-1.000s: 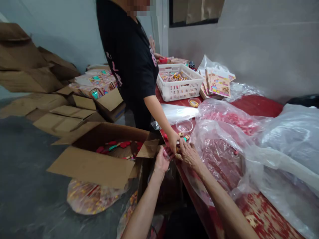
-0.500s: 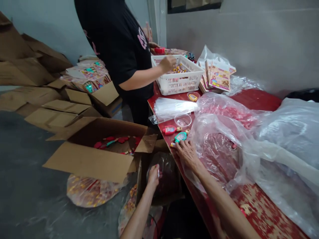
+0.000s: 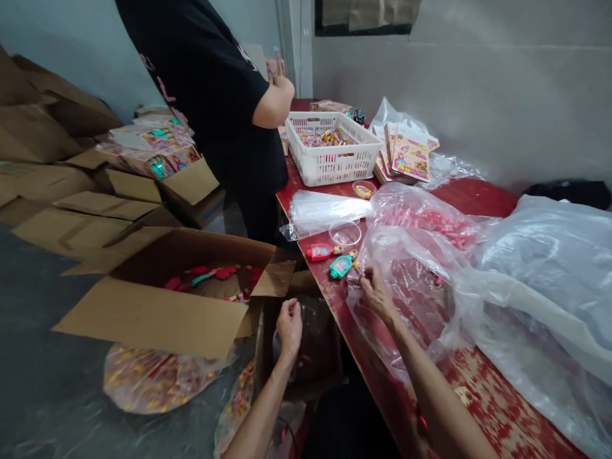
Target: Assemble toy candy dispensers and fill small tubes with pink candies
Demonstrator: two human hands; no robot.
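Step in hand, as we judge it: handling small parts at table's (image 3: 329, 287) left edge. Our right hand (image 3: 376, 292) has bent fingertips at small piece (image 3: 356, 266), just right of green bottle (image 3: 340, 267) — pinching or only touching, we cannot tell. Red bottle (image 3: 320, 252) lies just beyond, farther left. Our left hand (image 3: 289, 326) hangs curled over box (image 3: 308, 282); fingers hide whether it grasps anything. Next move probably calls for light fingertip control, clear of loose bag (image 3: 406, 245). Box contents too dim — co-worker's (image 3: 205, 95) head cut off.
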